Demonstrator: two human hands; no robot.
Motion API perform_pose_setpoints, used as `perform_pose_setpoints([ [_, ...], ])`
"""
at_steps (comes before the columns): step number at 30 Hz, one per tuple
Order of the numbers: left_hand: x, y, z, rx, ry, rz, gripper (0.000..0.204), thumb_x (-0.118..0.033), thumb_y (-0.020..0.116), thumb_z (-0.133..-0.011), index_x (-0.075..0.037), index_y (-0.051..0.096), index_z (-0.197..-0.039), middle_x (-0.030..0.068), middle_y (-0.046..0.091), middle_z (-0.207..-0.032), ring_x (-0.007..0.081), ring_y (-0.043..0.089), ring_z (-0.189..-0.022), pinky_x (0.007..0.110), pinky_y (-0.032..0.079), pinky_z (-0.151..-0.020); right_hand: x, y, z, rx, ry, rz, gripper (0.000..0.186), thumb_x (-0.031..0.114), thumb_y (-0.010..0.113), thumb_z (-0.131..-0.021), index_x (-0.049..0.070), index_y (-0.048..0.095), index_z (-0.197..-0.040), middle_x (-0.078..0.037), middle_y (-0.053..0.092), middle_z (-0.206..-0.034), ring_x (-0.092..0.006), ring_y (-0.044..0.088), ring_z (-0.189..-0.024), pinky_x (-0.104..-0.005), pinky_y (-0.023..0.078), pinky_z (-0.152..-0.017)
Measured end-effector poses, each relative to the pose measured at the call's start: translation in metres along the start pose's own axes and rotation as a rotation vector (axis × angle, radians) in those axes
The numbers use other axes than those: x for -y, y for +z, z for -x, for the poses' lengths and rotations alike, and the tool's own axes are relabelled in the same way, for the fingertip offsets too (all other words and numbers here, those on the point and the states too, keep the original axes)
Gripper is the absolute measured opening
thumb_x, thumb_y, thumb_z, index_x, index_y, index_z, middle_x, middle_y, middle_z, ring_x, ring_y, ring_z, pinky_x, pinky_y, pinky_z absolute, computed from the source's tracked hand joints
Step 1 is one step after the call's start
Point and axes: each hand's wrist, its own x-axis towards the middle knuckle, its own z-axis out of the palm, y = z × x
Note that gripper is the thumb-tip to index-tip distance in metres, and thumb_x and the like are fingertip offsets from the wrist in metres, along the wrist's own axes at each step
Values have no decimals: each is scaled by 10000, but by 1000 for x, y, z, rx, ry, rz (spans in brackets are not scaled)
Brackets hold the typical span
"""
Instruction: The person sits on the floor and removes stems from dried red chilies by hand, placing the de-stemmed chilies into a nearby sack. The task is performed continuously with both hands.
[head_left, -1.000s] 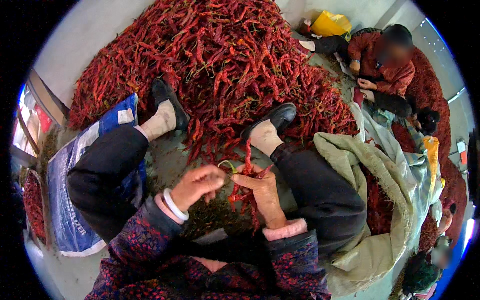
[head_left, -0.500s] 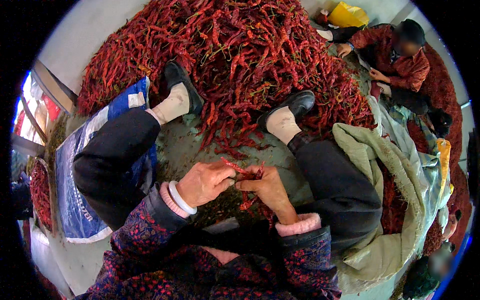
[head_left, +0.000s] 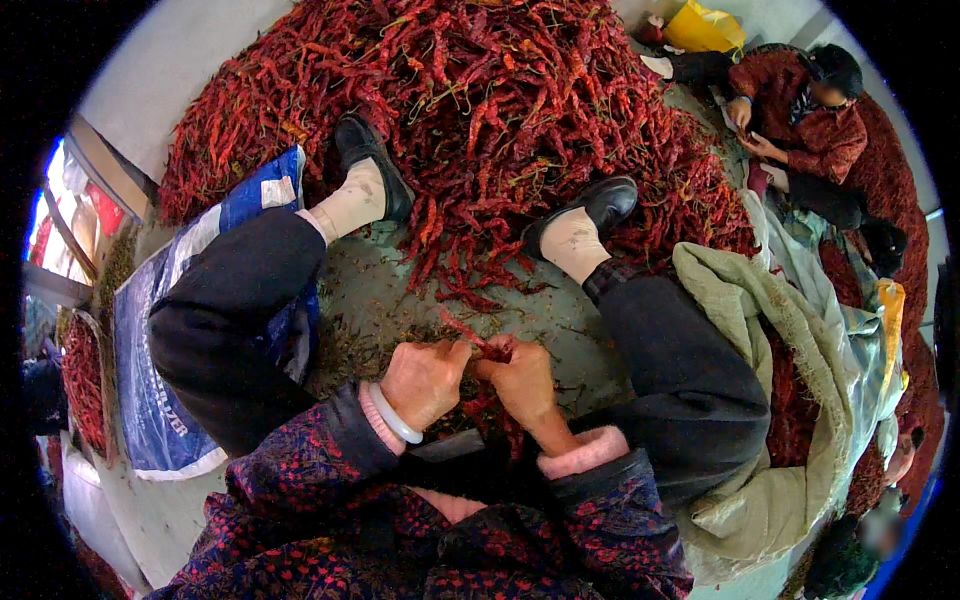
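My left hand, with a white bangle on the wrist, is closed in a pinch beside the right one. What its fingertips hold is hidden. My right hand is closed around several dried red chilies, and one long chili pokes up between the two hands. More red chilies hang below, partly covered by the fingers. Past my feet rises a big heap of dried red chilies, some with pale stems, spilling toward my hands.
A blue and white sack lies under my left leg. By my right leg, an open woven sack has red chilies inside. Stem scraps litter the floor. At the upper right a co-worker sits near a yellow bag.
My left hand has turned, its knuckles now more upward, and shifted slightly right; my right hand has moved slightly left. The co-worker's hands have drawn closer together, away from the heap.
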Motion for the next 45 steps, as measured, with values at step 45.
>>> perform_pose_setpoints([
  [45, 108, 80, -57, 30, -135, 164, 160, -136, 594, -718, -46, 582, -849, 117, 563, -789, 307, 548, -752, 401, 441, -629, -2, -24, -24, -139, 469, -1245, 154, 150, 615, -772, 86, 480, -737, 8, 450, -625, -107, 439, -559, -221, 360, -488],
])
